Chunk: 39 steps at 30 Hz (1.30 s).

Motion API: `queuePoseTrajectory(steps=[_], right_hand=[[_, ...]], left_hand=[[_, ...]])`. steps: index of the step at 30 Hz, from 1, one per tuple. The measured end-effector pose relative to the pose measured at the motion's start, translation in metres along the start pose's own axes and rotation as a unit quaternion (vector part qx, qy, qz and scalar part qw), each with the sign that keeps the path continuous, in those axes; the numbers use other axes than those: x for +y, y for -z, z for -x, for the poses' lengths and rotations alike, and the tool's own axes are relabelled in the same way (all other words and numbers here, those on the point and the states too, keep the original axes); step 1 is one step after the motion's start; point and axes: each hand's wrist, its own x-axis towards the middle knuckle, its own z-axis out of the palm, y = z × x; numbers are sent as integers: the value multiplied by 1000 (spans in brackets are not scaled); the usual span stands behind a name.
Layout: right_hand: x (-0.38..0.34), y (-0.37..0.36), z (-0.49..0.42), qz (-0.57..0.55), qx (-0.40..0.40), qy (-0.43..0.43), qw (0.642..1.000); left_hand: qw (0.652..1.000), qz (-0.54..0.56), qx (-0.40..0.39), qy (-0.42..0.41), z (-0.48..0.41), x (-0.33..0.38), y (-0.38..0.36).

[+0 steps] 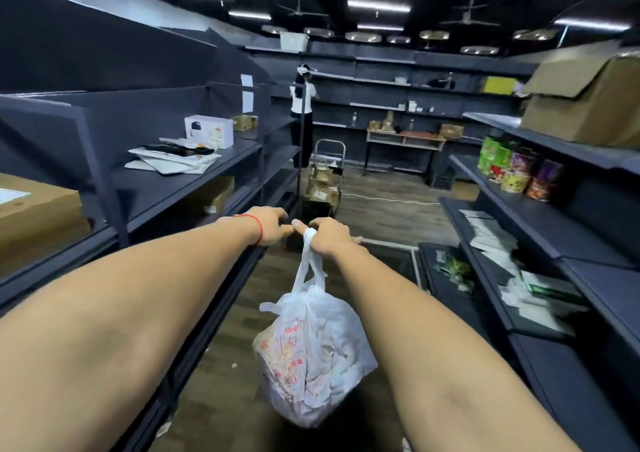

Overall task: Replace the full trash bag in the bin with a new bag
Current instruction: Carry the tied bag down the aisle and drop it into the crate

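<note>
A full white plastic trash bag [311, 365] with red print hangs in the air in the middle of the aisle, stuffed with crumpled white waste. My right hand [330, 236] is closed around its twisted handles at the top. My left hand [272, 226], with a red string on the wrist, is right beside it, fingertips touching the handle ends. A dark shape at the bottom centre below the bag may be the bin [277, 434]; I cannot tell for sure. No new bag is in sight.
Dark metal shelving lines both sides: cardboard boxes [34, 209] and white packets on the left, snack tubs [519, 174] and a large box on the right. A loaded hand cart [323, 181] stands ahead in the aisle. A person [303, 115] stands at the far shelves.
</note>
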Motion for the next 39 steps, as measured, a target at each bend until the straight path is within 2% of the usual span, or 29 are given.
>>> queuePoseTrajectory(steps=[14, 24, 31, 39], right_hand=[[100, 34, -120, -57, 81, -103, 990], [134, 55, -263, -47, 130, -184, 973], [153, 69, -355, -76, 169, -208, 960], [193, 84, -456, -101, 180, -212, 955]], left_hand=[[996, 4, -71, -58, -154, 70, -31], [987, -6, -95, -130, -323, 68, -27], [980, -13, -107, -167, -419, 70, -23], [978, -22, -120, -170, -530, 88, -42]])
